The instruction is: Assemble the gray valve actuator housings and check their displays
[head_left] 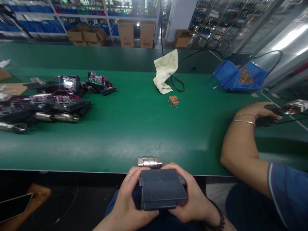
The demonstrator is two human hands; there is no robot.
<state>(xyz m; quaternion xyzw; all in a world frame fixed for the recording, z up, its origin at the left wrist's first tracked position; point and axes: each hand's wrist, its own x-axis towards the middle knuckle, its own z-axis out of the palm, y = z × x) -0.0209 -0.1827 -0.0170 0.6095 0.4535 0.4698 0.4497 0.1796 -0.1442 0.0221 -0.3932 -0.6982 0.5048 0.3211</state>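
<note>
Both my hands hold a dark grey plastic housing [162, 189] with a ribbed face, just off the near table edge above my lap. My left hand [131, 195] wraps its left side, thumb along the near edge. My right hand [192, 195] wraps the right side, its thumb also at the near edge. A shiny metal cylinder [149, 162] shows just beyond the housing; whether it is joined to it is hidden.
On the green table [125, 128] lie several dark assemblies [67, 86] with wires and metal tubes, a pile of small screws [174, 100], crumpled yellowish paper [166, 70] and a blue bin [243, 75] of screws. At right, a co-worker's arm [240, 144] reaches over the table.
</note>
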